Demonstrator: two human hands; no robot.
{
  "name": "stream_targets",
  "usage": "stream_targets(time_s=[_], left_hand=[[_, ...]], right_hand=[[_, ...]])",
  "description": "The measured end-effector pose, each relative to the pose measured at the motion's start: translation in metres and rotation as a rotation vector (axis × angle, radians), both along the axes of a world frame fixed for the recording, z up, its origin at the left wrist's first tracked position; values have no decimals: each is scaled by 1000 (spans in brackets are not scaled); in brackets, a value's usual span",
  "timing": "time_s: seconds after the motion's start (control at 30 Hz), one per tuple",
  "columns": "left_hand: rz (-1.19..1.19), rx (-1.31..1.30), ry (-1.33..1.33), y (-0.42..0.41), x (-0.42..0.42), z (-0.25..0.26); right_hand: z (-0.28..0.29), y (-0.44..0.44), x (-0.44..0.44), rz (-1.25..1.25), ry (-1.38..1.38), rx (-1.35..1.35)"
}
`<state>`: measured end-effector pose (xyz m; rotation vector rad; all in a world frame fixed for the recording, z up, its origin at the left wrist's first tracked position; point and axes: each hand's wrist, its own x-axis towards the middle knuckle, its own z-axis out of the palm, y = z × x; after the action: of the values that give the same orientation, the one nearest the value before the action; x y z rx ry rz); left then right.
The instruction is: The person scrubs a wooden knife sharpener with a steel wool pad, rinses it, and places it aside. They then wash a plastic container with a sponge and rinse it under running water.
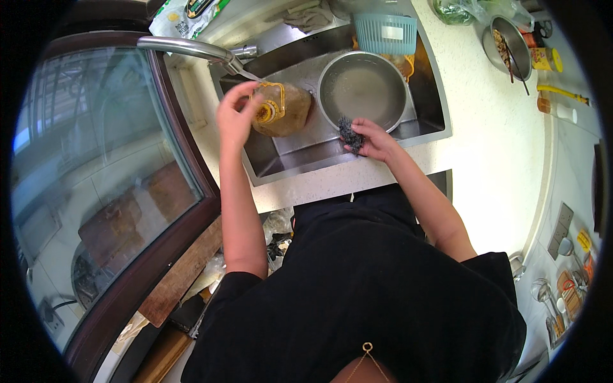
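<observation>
At the left of the stainless steel sink [306, 165], my left hand [238, 114] is slightly blurred, fingers and thumb apart. It is beside the yellow handle of a large plastic jug [292, 110], and whether the fingertips touch it is unclear. The jug is uncapped, and brown residue marks its neck. Water runs from the faucet [191, 47] just behind this hand. My right hand [378, 140] grips a grey steel wool scrubber [350, 135] at the near rim of a round metal basin [366, 91]. Cloudy water lies in the basin.
A blue plastic basket [387, 33] stands behind the basin, above another yellow-handled container [408, 67]. A grey cloth [309, 18] lies behind the sink. On the right counter is a metal bowl [519, 45] with chopsticks. A brown-framed window [158, 119] stands close on the left.
</observation>
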<state>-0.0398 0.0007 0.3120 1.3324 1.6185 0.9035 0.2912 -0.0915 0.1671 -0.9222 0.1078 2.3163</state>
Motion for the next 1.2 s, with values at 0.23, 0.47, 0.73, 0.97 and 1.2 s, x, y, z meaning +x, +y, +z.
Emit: stream_targets(time_s=[0.23,0.47,0.73,0.97,1.2], left_hand=[[235,-287,-158,104,-28,-40],[484,-498,-1291,133,-41,-55],[438,-271,-659,99,-22,-42],[219,271,-189,-26,68,14],[-77,213,-114,-27,139,63]], right_hand=[[2,-1,-5,-8,-91,-7],[1,-3,-7,-10,-139,-4],[29,9,-1,-37,-113,28],[127,44,-3,-113,129,298],[178,78,-19,-149,-172,556]])
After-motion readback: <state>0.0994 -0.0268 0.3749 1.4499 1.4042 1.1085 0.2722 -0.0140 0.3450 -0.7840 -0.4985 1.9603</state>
